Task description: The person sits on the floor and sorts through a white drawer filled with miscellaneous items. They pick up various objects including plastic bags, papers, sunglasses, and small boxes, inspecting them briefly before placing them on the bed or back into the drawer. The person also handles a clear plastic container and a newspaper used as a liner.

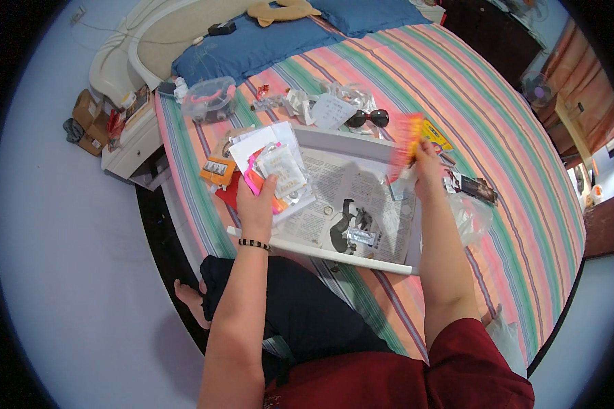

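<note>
My left hand (pixel 256 204) grips a bundle of papers and small packets (pixel 283 172), white with some pink and orange, over the left end of a white drawer (pixel 320 258). Above the drawer's right side, my right hand (pixel 428 169) is closed on a red and yellow packet (pixel 406 146), smeared by motion. The drawer lies on the bed, lined with newspaper (pixel 307 219). Inside it are a black strap-like item (pixel 339 232) and a small silvery packet (pixel 361 236). An orange box (pixel 217 170) sits beside my left hand; a yellow packet (pixel 437 135) lies beyond my right.
Past the drawer are dark sunglasses (pixel 368 118), a handwritten note (pixel 333 110), crumpled clear plastic and a clear plastic box (pixel 209 100). A clear bag (pixel 469 218) lies to the right on the striped bedspread (pixel 518 238). At the left stands a white nightstand (pixel 131 153).
</note>
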